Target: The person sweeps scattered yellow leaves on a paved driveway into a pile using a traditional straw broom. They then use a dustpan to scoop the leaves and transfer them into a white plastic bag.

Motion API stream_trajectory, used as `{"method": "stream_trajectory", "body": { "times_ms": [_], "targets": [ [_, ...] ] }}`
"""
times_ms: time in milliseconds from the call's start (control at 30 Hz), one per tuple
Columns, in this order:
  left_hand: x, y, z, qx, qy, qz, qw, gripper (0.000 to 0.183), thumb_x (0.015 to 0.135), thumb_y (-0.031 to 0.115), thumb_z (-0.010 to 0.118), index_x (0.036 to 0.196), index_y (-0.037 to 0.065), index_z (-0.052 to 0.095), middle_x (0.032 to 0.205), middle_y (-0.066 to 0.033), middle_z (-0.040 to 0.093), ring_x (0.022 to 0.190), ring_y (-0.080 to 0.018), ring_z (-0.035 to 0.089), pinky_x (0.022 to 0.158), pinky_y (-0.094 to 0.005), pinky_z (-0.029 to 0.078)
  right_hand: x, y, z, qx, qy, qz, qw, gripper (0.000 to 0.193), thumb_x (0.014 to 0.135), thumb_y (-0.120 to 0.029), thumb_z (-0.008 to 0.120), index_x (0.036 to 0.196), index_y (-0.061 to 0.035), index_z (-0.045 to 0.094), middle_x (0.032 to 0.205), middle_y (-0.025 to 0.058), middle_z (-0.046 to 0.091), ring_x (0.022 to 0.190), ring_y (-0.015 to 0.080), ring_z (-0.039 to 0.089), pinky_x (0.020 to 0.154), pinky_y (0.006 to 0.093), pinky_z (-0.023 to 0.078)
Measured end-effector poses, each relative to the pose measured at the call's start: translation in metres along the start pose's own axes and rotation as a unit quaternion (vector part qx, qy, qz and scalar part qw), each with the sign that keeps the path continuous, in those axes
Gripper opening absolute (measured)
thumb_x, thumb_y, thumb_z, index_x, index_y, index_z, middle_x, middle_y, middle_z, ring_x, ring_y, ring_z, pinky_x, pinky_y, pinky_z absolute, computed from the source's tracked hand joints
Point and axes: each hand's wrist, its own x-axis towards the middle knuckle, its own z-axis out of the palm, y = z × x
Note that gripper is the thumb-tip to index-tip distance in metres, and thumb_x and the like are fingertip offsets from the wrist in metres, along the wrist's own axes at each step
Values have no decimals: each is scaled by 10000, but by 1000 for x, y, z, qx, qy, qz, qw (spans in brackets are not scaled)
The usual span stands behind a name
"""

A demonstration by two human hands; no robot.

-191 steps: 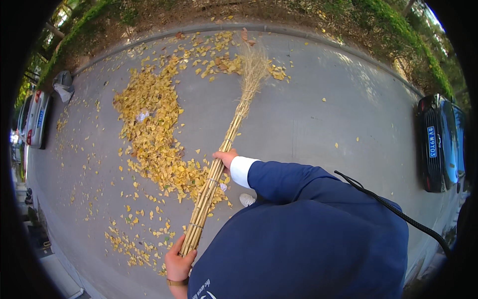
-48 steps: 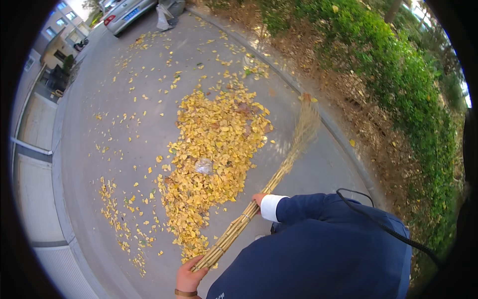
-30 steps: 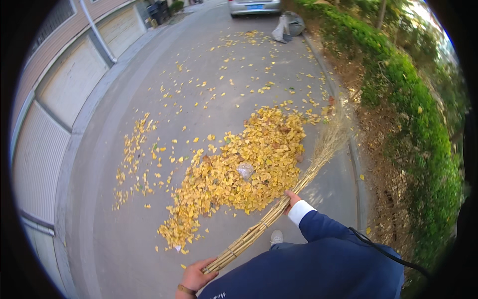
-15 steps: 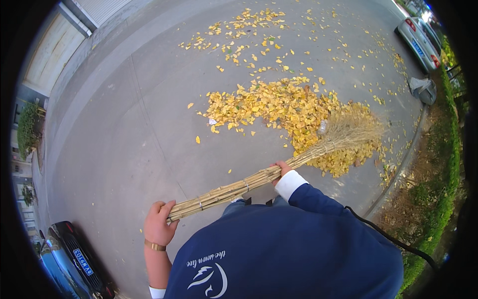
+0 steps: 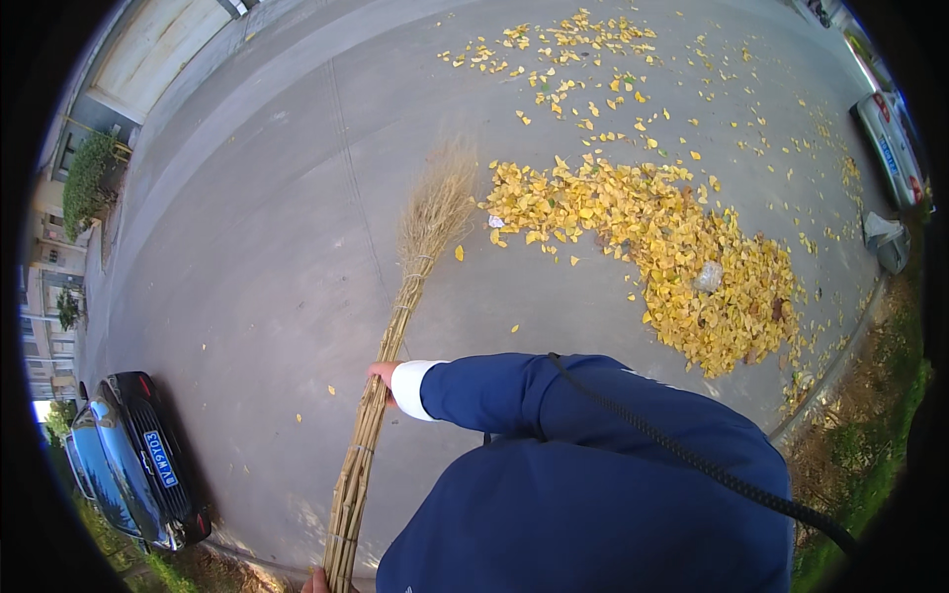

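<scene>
A long broom [image 5: 358, 450] of bundled twigs lies diagonally in front of me, its bristles fanned out to the left of a heap of yellow leaves [image 5: 682, 247]. My right hand [image 5: 384, 372] is closed round the middle of the handle, its arm in a blue sleeve with a white cuff reaching across my body. At the lower edge, my left hand [image 5: 317, 581] grips the handle's near end; only part of it shows. A small white scrap [image 5: 495, 222] lies at the heap's left tip, close to the bristles. Some clear crumpled plastic [image 5: 708, 276] rests on the leaves.
A dark car [image 5: 148, 460] stands at the lower left, a silver car [image 5: 888, 148] at the far right. Near the silver car a grey bag-like object [image 5: 887, 242] sits by the kerb. Scattered leaves [image 5: 593, 40] lie farther off. A black cord [image 5: 692, 460] runs over my shoulder.
The broom has swung from over the right part of the leaf heap to its left side. My right hand moved left with it, my left hand down to the lower edge. The view has shifted.
</scene>
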Motion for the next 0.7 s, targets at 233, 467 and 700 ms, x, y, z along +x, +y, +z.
{"method": "stream_trajectory", "body": {
  "times_ms": [233,467,700],
  "targets": [
    [68,70,26,-84,-189,18,978,430,734,225,757,1151,157,674,987,-136,688,851,-358,662,728,-449,537,3,-52,-95,-126,102,-34,986,184,786,-258,603,844,-86,570,774,88,637,690,251,660,642,447,579],
    [116,164,64,-208,-314,203,904,438,640,147,758,1070,108,682,889,-173,667,816,-360,653,713,-401,525,-104,-52,-311,96,215,-120,964,227,823,-303,579,948,-114,567,873,100,638,773,270,672,698,469,572],
    [78,348,97,-304,-329,371,814,418,674,156,747,1078,76,675,909,-161,688,851,-347,665,768,-384,528,-272,-83,-517,224,356,-221,880,243,811,-276,576,939,-69,580,850,163,649,749,320,677,663,486,582]
  ]
}}
